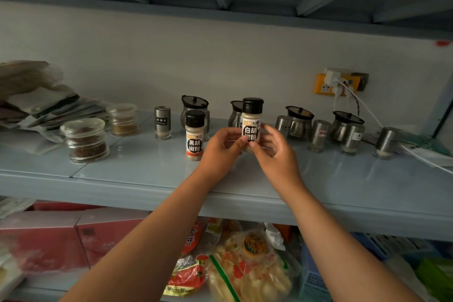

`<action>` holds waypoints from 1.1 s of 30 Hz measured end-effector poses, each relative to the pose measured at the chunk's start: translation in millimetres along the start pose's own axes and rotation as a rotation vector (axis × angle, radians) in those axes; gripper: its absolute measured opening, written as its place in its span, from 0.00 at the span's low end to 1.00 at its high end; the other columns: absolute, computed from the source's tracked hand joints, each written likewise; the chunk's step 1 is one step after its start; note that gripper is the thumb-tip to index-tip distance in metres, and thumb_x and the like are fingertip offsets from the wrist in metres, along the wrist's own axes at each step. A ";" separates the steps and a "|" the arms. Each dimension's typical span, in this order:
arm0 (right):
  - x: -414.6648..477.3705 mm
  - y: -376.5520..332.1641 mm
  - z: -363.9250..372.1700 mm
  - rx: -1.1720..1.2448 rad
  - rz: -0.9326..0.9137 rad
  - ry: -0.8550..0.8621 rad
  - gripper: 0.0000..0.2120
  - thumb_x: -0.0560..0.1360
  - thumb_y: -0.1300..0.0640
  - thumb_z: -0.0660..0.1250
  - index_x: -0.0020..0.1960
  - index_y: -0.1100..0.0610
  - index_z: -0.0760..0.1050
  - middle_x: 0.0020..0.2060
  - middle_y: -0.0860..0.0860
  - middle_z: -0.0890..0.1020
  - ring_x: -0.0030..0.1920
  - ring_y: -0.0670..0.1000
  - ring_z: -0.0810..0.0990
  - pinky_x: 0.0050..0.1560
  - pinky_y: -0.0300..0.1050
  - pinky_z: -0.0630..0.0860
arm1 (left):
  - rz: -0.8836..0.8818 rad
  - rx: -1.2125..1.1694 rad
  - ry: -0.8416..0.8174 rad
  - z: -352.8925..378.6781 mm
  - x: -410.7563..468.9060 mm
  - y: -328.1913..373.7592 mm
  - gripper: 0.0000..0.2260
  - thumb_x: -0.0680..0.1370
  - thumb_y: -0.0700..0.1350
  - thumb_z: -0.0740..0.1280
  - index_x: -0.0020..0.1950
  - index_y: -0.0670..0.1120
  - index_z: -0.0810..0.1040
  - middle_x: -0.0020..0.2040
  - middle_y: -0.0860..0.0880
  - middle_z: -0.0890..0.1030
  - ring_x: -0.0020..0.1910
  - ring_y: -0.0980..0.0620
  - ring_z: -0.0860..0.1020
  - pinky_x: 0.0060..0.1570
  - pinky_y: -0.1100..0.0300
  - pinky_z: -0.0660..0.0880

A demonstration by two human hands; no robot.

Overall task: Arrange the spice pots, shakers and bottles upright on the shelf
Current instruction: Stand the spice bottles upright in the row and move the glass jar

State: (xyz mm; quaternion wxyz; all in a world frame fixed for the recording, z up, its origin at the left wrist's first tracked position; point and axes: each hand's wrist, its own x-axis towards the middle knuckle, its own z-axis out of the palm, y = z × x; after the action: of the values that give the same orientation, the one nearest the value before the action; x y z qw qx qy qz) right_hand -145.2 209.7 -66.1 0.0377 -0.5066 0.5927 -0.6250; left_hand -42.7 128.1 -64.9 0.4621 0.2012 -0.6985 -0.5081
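A white pepper bottle (pixel 252 120) with a black cap is upright above the grey shelf (pixel 147 179), pinched at its base between my left hand (pixel 224 147) and my right hand (pixel 274 152). A black pepper bottle (pixel 194 135) stands upright just to its left. Behind are two steel oil pots (pixel 195 108) (pixel 235 113). A steel shaker (pixel 162 122) and two glass jars (pixel 84 138) (pixel 122 119) stand at the left. More steel pots (pixel 299 120) (pixel 345 122) and shakers (pixel 318 135) (pixel 351 138) (pixel 387 142) stand upright at the right.
Bags and papers (pixel 36 100) are piled at the shelf's left end. A yellow wall socket (pixel 338 83) with plugs and white cables (pixel 367 108) sits at the back right. The shelf below holds red boxes (pixel 61 240) and food packets (pixel 245 265).
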 end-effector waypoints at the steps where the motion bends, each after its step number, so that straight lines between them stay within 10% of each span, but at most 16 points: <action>1: 0.3 0.3 0.0 0.011 0.008 0.018 0.20 0.73 0.63 0.69 0.64 0.55 0.70 0.48 0.44 0.79 0.48 0.38 0.79 0.49 0.29 0.75 | 0.004 0.009 -0.010 -0.4 0.1 0.0 0.11 0.77 0.40 0.66 0.58 0.41 0.75 0.50 0.47 0.80 0.47 0.55 0.79 0.49 0.63 0.78; 33: 2.6 11.0 3.9 -0.192 0.176 -0.159 0.12 0.72 0.63 0.68 0.53 0.60 0.69 0.51 0.54 0.81 0.50 0.49 0.79 0.55 0.46 0.76 | -0.040 0.521 0.014 -0.3 1.2 -10.2 0.15 0.72 0.38 0.71 0.59 0.42 0.76 0.54 0.46 0.82 0.53 0.50 0.80 0.51 0.65 0.72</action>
State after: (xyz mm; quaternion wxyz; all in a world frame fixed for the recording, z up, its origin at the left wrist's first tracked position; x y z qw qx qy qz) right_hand -149.9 202.1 -74.0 0.0908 -0.5018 0.6871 -0.5176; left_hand -45.0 122.9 -73.5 0.3891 0.3307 -0.7986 -0.3186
